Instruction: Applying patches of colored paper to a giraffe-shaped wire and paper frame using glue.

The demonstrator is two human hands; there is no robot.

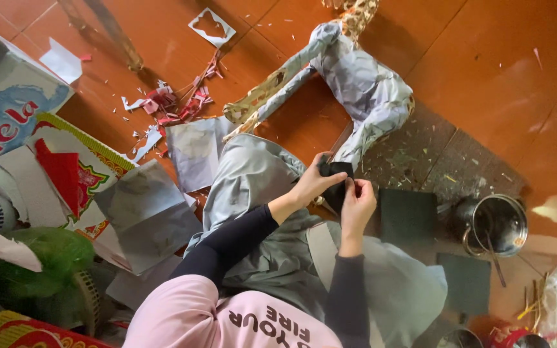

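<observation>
Glossy orange-brown tiled floor (485, 58), strewn with red and white paper scraps (175, 103). Grey paper-covered animal figure on woven frame (356, 77), back leg reaching toward lap. Small round steel pot (494, 222) nearby. Left hand (314, 183) and right hand (358, 200) both pinched shut on small black paper piece (335, 180) at the leg's foot. Risk, likely: tearing or crooked placement from uneven pulling.

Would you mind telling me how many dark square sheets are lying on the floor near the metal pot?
2: one dark sheet just left of the metal pot, another dark sheet below it. More may be hidden.
</observation>
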